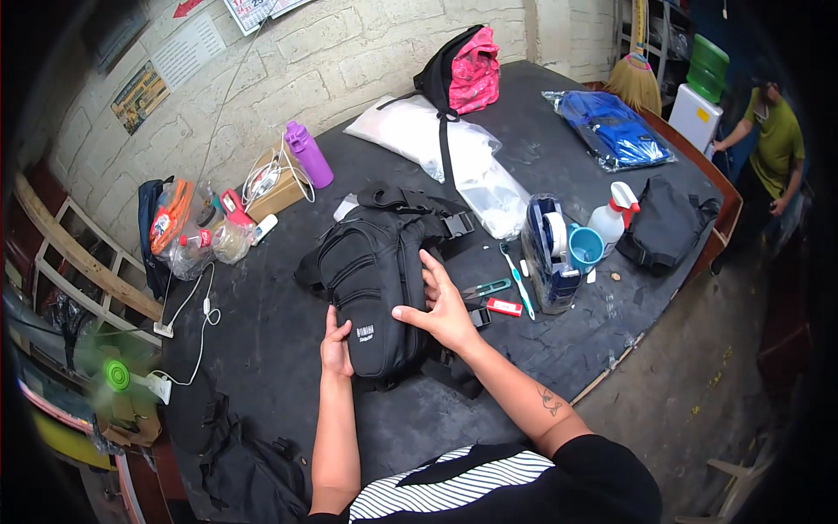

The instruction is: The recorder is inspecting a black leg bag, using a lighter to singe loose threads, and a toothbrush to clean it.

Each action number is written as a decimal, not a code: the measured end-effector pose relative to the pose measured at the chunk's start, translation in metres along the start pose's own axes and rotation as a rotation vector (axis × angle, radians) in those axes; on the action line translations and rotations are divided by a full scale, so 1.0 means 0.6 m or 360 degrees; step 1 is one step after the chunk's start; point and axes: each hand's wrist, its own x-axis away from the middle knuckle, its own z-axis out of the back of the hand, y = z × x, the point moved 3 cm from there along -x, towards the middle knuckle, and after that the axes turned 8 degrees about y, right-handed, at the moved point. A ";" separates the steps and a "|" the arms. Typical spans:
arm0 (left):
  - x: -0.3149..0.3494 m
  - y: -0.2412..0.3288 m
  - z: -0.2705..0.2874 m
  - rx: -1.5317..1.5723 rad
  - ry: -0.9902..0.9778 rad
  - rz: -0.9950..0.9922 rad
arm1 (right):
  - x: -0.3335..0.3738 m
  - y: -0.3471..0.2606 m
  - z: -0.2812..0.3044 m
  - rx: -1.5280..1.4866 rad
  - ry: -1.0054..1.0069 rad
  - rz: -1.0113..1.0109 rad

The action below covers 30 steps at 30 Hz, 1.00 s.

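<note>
Bag (356, 284), black and zippered, lies on the dark table (253, 349) between the left hand (337, 346), half open and touching its lower left side, and the right hand (447, 313), spread wide against its right side.

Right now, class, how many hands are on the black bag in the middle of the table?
2: the left hand at the lower left side of the black bag, the right hand on its right side.

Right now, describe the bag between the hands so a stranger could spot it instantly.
Find the big dark table, then the left hand and right hand near its middle. Between them lies a zippered black bag with white print; their touch sets it apart from the dark bag near the table's right edge.
</note>
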 end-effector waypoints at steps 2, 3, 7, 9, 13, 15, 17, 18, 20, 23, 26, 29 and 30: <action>-0.002 -0.002 0.005 -0.0007 0.0004 0.0000 | 0.002 0.002 -0.002 0.0018 -0.0010 0.0018; -0.002 -0.003 0.008 -0.0007 0.0004 0.0001 | 0.001 0.008 -0.002 0.0018 -0.0008 0.0018; 0.005 -0.003 -0.002 0.0026 0.0059 0.0018 | 0.006 0.006 -0.006 0.0283 0.0004 0.0216; 0.006 -0.005 -0.003 0.0043 0.0090 0.0028 | 0.011 0.002 -0.012 0.0529 0.0016 0.0329; 0.014 -0.003 -0.004 0.0111 0.0072 0.0010 | 0.021 -0.027 -0.041 0.0688 -0.0045 0.0404; 0.019 -0.002 -0.008 0.0100 0.0147 0.0020 | 0.021 -0.030 -0.041 0.0759 -0.0051 0.0403; 0.020 0.002 -0.011 0.0040 0.0119 -0.0049 | 0.018 -0.029 -0.041 0.0827 -0.0066 0.0406; 0.019 0.004 -0.011 0.0040 0.0121 -0.0049 | 0.017 -0.026 -0.035 0.0866 -0.0034 0.0436; 0.018 0.010 -0.014 -0.0133 0.0176 -0.0123 | 0.015 -0.027 -0.019 0.1002 0.0062 0.0466; 0.015 0.012 -0.026 -0.0226 0.0236 -0.0131 | -0.002 -0.004 0.036 0.1188 0.0240 0.0480; -0.001 0.006 -0.009 -0.0195 0.0158 -0.0137 | -0.015 0.020 0.117 0.1555 0.0517 0.0607; -0.003 0.003 -0.002 -0.0186 0.0179 -0.0190 | 0.009 0.055 0.183 0.2536 0.0550 0.0220; -0.002 0.003 -0.002 -0.0186 0.0179 -0.0184 | 0.009 0.073 0.204 0.2512 0.0411 -0.0065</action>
